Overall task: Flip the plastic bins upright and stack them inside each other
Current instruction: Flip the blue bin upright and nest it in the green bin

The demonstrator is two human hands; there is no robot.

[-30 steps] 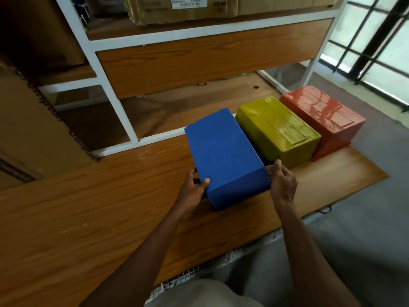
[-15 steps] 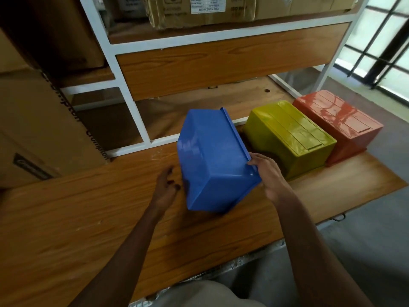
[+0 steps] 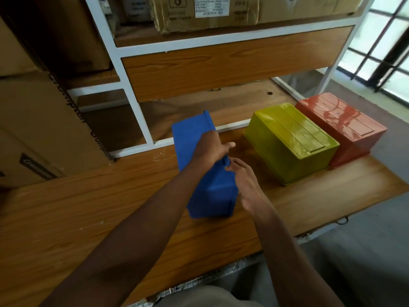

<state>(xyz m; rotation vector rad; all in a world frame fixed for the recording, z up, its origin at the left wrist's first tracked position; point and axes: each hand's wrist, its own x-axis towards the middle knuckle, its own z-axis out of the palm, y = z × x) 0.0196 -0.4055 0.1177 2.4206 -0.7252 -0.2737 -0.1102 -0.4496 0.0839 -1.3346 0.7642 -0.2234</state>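
Observation:
A blue plastic bin [image 3: 190, 138] stands tipped on its side on the wooden table [image 3: 66, 218], its rim edge running along the top right. My left hand [image 3: 210, 149] reaches across the bin and grips that rim. My right hand [image 3: 243, 180] touches the same rim edge just below, fingers pinched on it. A yellow-green bin [image 3: 292, 142] lies upside down to the right, and an orange-red bin [image 3: 340, 127] lies upside down beside it, further right.
A white metal shelf frame [image 3: 132, 111] with wooden panels rises behind the table. Cardboard boxes [image 3: 39, 129] stand at the left and on the upper shelf. The table's front edge runs near my body; grey floor lies at the right.
The blue bin went from upside down to tipped on its side. My left hand crossed over from the bin's left side onto its rim. The right hand stayed at the rim.

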